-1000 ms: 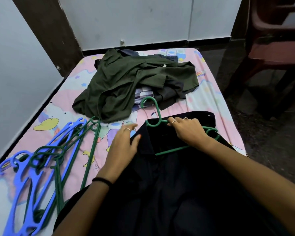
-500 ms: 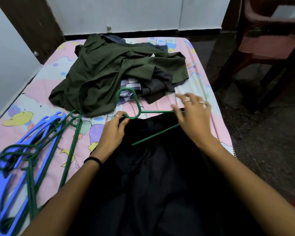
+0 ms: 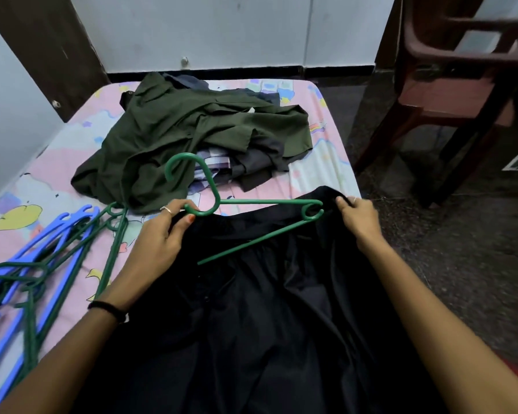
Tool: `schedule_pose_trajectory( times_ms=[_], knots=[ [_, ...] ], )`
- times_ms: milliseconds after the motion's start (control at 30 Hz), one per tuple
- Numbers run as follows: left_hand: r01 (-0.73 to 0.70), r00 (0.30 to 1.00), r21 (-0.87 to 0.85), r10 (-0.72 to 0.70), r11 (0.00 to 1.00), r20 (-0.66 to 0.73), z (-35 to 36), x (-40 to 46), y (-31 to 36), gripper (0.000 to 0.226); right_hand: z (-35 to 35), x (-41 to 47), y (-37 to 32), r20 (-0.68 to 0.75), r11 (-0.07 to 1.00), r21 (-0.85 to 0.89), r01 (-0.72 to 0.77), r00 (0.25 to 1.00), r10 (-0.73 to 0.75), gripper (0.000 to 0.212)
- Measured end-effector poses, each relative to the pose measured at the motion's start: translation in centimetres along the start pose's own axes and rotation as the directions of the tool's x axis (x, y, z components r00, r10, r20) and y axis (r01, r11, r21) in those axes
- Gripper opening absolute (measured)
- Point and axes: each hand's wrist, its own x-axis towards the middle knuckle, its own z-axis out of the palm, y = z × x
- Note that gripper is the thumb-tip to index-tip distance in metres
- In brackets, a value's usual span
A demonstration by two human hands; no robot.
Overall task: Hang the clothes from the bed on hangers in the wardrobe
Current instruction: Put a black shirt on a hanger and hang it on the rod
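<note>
— What am I wearing on my arms?
— Both forearms bare, no sleeves. A thin black band (image 3: 109, 309) circles my left wrist, lower left of frame.
— Rings?
— A silver ring (image 3: 165, 209) on my left hand (image 3: 153, 249); right hand (image 3: 360, 217) unclear.

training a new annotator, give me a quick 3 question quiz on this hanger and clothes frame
1. True or false: the green hanger lies partly on the black garment.
2. What does the right hand pinch? A) the black garment's edge B) a blue hanger C) the olive garment
3. Fill in: the spare hangers lie on the bed to the person's ____.

Key: 1 true. 2 A. 3 left. The left hand grips the black garment by the green hanger's neck; the olive garment lies farther up the bed.
</note>
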Motion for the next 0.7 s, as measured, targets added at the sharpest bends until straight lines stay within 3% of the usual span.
schedule_pose_trajectory(
  times_ms=[200, 433, 700],
  knots=[
    [-0.065, 0.997, -0.042, 0.067, 0.997, 0.047, -1.5, -0.4, 2.4, 0.027, -7.0, 1.0, -5.1, -0.163, 0.968, -0.015, 0.249, 0.955, -0.248, 0.029],
    [-0.110, 0.994, 0.095, 0.108, 0.989, 0.032, -0.6, 0.2, 5.4, 0.022, -12.0, -1.6, -9.5, -0.226, 0.895, -0.048, 0.443, 0.868, -0.442, 0.025],
    [-0.147, 0.959, 0.094, 0.165, 0.985, -0.230, -3.0, 3.2, 11.4, 0.015, -17.5, -14.6, -12.8, -0.255, 0.685, -0.039, 0.728, 0.655, -0.711, 0.020]
  ],
)
